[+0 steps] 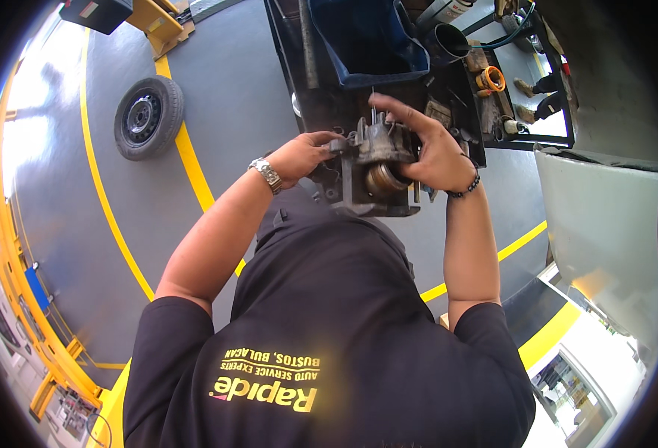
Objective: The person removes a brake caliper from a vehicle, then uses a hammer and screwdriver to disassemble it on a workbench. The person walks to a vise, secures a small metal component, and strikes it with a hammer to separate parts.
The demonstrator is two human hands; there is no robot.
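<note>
A grimy metal brake caliper [381, 142] with a round brass-coloured piston [381, 179] sits on a metal fixture [366, 205] at the near edge of a dark workbench [317, 97]. My left hand [304, 157] has its fingers closed on a small metal part [338, 147] at the caliper's left side. My right hand [437, 153] wraps round the caliper's right side, thumb low by the piston and index finger raised at a thin upright rod [374, 112]. What lies under the fingers is partly hidden.
A blue bin [366, 56], dark bucket [446, 46] and orange tub [491, 80] are beyond the caliper. A wheel [148, 118] lies on the floor at left. A pale panel [601, 224] stands at right. Another person's boots [526, 112] show beyond the bench's right side.
</note>
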